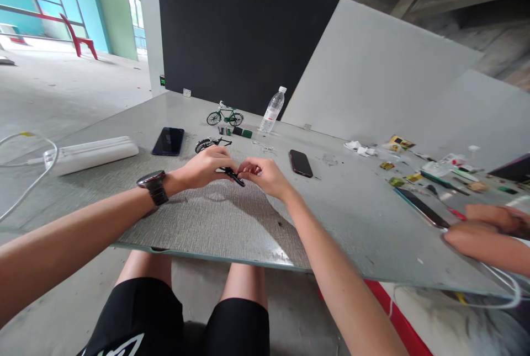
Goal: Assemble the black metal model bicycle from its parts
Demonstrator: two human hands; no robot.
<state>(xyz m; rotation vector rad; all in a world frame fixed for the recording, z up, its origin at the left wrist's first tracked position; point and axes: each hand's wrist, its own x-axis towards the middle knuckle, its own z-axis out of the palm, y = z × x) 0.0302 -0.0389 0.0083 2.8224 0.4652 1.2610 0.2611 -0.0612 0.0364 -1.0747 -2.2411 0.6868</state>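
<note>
My left hand (206, 168), with a dark watch (154, 184) on its wrist, is closed around a small black model bicycle (205, 144). A spoked wheel and thin frame bars stick out beyond the hand; the fingers cover the middle. Another dark part (237, 177) shows below the left fingertips, and whether it joins the bicycle I cannot tell. My right hand (265, 175) meets it from the right, fingers pinched at that dark part. Behind the hands, a green model bicycle (226, 116) stands upright. Small dark and green pieces (241, 132) and thin silvery parts (265, 147) lie near it.
A dark phone (168, 141) and a white power strip (91, 154) lie left. Another phone (301, 163) lies right; a water bottle (273, 110) stands behind. Farther right are scattered small parts, a third phone (422, 207) and another person's hands (488, 229). The table's front edge (232, 259) is close.
</note>
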